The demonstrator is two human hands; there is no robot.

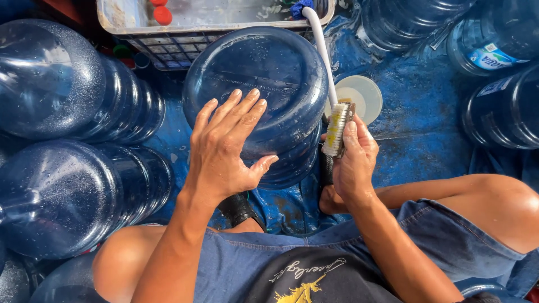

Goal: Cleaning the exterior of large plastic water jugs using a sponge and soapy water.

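Blue tarpaulin floor (426, 118) covers the whole scene, wet and creased, with big blue water jugs crowding it on every side. Two jugs (62, 163) lie stacked at the left, beaded with droplets, and more jugs (494, 78) stand at the far right. Dead centre sits the large blue water jug (264, 90), lying on its side between the person's knees, its round flat base facing up at us, translucent, ribbed around the body, speckled with water. The left hand (224, 151) lies flat on that base, fingers spread wide, thumb out to the right. A grey plastic crate (185, 28) sits at the far edge, red caps inside it. A white hose (321, 50) runs down from the crate along the jug's right side. Beyond it, a pale round lid (365, 95) rests on the floor. The right hand (353, 163) grips a small scrub brush (338, 128), fingers curled tight around it, bristles pressed against the jug's right flank.
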